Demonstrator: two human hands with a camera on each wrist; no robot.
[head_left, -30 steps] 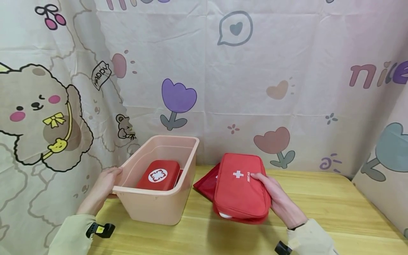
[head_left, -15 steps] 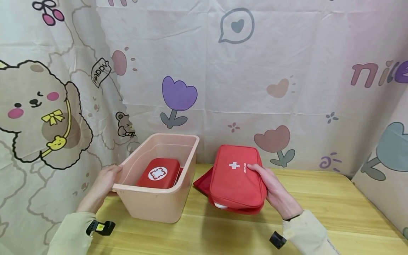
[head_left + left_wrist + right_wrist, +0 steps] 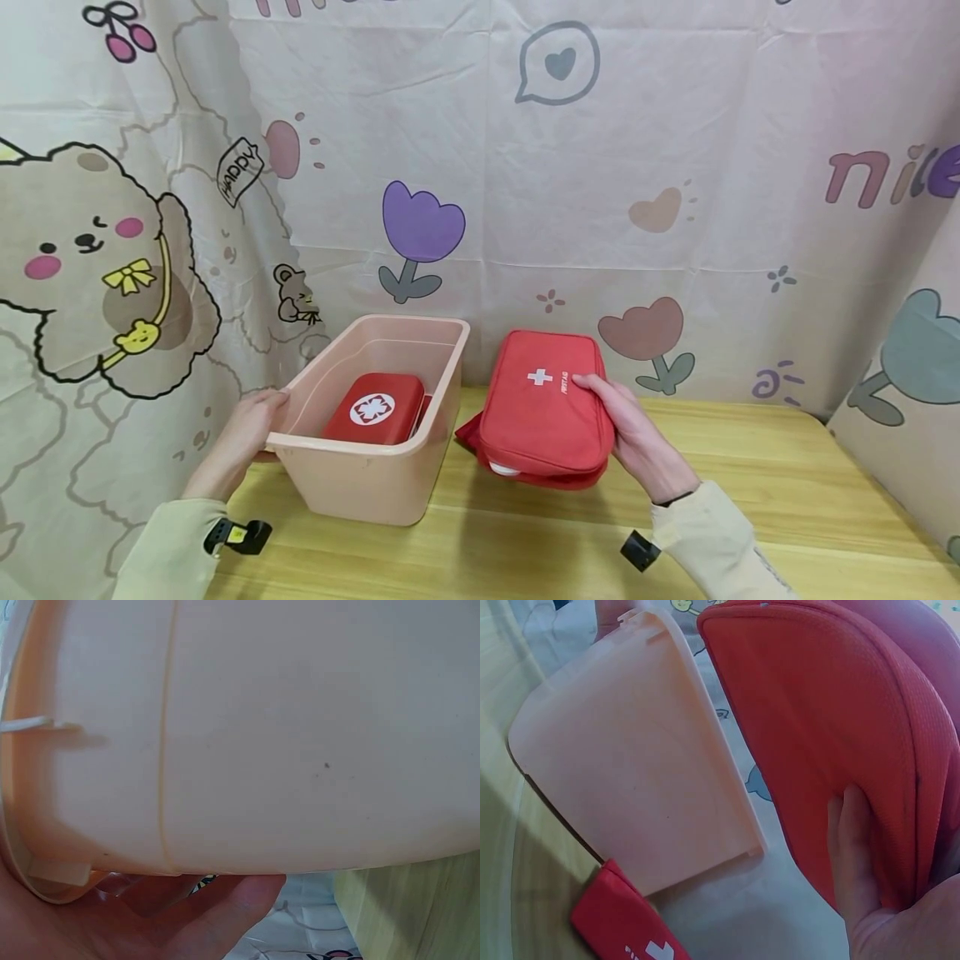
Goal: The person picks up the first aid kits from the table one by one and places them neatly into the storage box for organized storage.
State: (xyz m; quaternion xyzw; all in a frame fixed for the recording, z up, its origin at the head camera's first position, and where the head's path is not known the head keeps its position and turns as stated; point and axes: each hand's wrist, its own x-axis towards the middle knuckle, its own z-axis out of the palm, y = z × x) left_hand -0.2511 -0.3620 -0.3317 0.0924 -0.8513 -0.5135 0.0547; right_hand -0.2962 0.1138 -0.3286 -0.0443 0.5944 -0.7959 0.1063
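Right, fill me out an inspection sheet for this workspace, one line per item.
Surface: light wood-grain table.
Job's things: pink bin upright on the table, a red case with a round white emblem inside it; red first-aid bag with a white cross, raised off the table; red pouch on the table, partly hidden behind the bag in the head view.
Clutter: nothing seen.
Hands: left hand grips the bin's rim; right hand holds the bag, thumb on its front, fingers behind.
Cables: nothing seen.
Surroundings: pale cloth printed with flowers, hearts and a cartoon bear hangs behind and at the sides.
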